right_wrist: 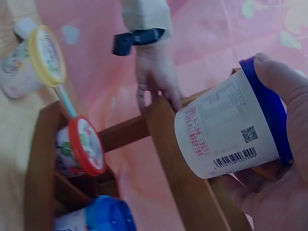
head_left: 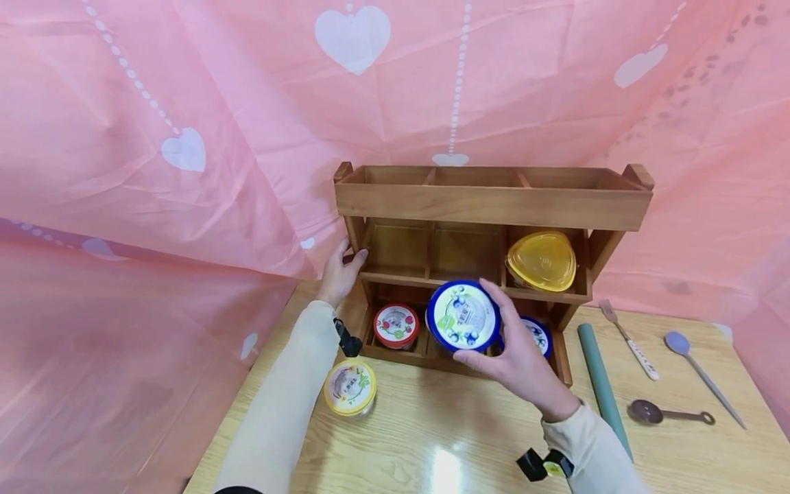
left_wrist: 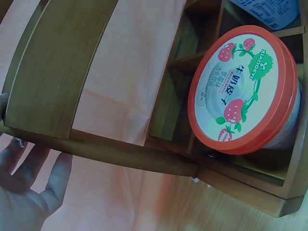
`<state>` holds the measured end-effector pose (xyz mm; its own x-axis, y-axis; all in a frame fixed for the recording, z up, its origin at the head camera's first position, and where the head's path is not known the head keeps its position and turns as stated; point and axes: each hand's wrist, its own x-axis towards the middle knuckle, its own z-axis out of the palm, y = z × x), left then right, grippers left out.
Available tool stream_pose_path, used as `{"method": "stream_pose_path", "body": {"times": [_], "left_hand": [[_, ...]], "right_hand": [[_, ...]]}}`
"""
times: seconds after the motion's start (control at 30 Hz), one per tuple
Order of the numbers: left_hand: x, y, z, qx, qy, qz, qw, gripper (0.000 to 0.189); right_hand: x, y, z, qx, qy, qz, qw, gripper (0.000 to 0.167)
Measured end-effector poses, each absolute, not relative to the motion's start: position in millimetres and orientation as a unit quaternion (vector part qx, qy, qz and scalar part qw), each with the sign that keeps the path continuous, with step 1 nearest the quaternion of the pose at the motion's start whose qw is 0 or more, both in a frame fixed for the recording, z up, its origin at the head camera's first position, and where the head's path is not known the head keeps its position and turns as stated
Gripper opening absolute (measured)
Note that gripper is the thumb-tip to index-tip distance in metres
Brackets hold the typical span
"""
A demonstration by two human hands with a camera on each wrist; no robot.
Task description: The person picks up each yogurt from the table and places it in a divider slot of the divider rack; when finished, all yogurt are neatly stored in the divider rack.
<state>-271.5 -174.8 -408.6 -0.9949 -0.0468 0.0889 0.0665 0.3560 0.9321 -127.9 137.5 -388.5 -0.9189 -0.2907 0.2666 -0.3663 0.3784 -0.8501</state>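
My right hand point(head_left: 524, 357) grips a blue-lidded paper tub point(head_left: 464, 317), its thumb and fingers around the lid's rim, in front of the wooden shelf rack point(head_left: 490, 206). Blueberries are printed on the lid; the right wrist view shows a barcode on the tub's white side point(right_wrist: 231, 127). My left hand point(head_left: 339, 274) holds the rack's left side panel, thumb in front. On the bottom tier are a red-lidded strawberry tub point(head_left: 396, 326) at left and another blue-lidded tub point(head_left: 537, 336) at right, partly hidden by my right hand.
A yellow-lidded tub point(head_left: 350, 388) stands on the table beside my left forearm. A yellow triangular container point(head_left: 543, 262) sits in the middle tier's right compartment. Right of the rack lie a green rolled mat point(head_left: 601, 384), a fork point(head_left: 629, 339), a brown scoop point(head_left: 669, 413) and a grey spoon point(head_left: 703, 377).
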Motion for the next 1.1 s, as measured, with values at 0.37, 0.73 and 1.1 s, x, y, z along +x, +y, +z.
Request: {"method": "stream_pose_path", "body": {"times": [0.37, 0.73, 1.1], "left_hand": [[-275.3, -174.9, -411.7, -0.007, -0.815, -0.577, 0.048, 0.053], [-276.2, -175.1, -413.0, -0.006, -0.816, -0.575, 0.058, 0.052], [-277.2, -175.4, -413.0, -0.005, -0.821, -0.568, 0.058, 0.053]], "right_hand": [[-160.8, 139.6, -362.2, 0.181, -0.821, 0.533, 0.09, 0.104], [-189.3, 132.1, -360.7, 0.154, -0.823, 0.535, 0.112, 0.101], [-210.9, 120.2, -374.6, 0.142, -0.832, 0.517, 0.141, 0.103]]}}
